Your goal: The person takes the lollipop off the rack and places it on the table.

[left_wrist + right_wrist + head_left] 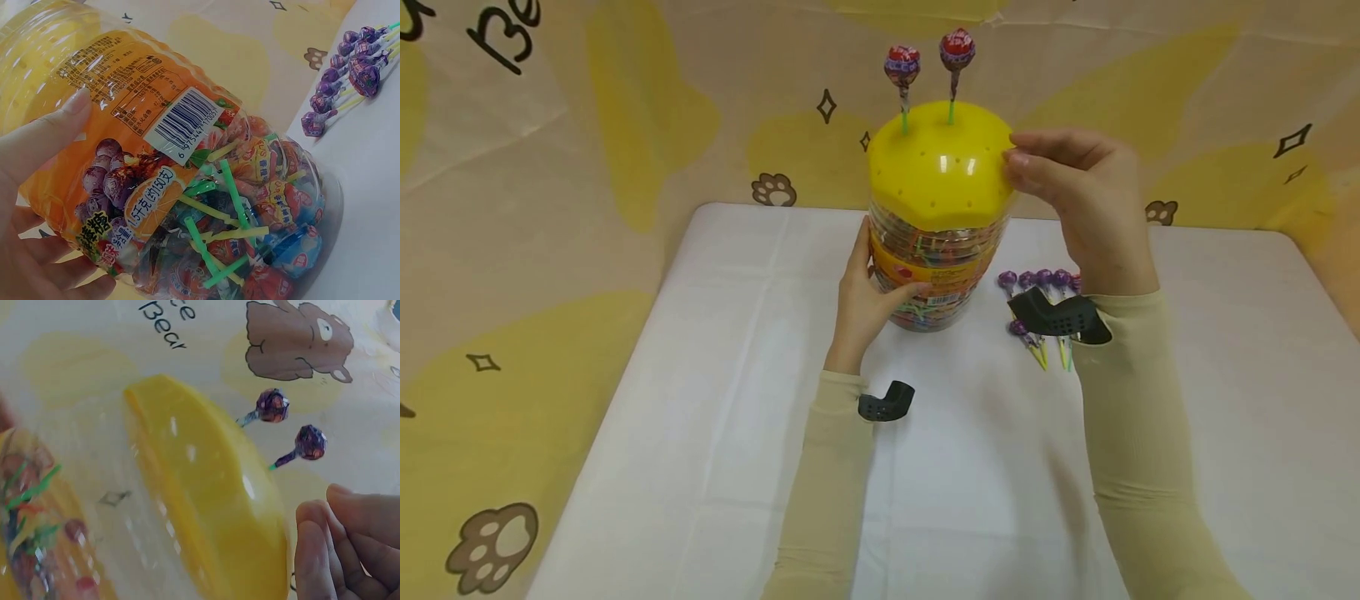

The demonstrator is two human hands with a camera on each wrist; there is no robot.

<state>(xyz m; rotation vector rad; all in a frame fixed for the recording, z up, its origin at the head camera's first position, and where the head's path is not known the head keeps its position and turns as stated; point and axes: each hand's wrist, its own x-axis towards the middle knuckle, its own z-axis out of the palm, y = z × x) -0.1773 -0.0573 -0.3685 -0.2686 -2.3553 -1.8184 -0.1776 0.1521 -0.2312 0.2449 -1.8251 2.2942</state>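
A clear plastic candy jar (pixel 940 275) with an orange label stands on the white table, full of wrapped lollipops (pixel 269 200). Its yellow domed lid (pixel 943 179) has small holes, and two lollipops in purple and red wrappers, a left one (pixel 902 67) and a right one (pixel 957 52), stick up from it on green sticks. My left hand (pixel 865 304) grips the jar's side, thumb across the label and fingers round the back. My right hand (pixel 1086 192) is at the lid's right side, thumb and fingers bent and close together, with no lollipop visible in it.
Several purple-wrapped lollipops (pixel 1027 281) lie on the table (pixel 760 400) right of the jar, partly hidden by the right wrist's black strap mount (pixel 1052 315). Behind the table hangs a patterned yellow and cream cloth (pixel 760 83).
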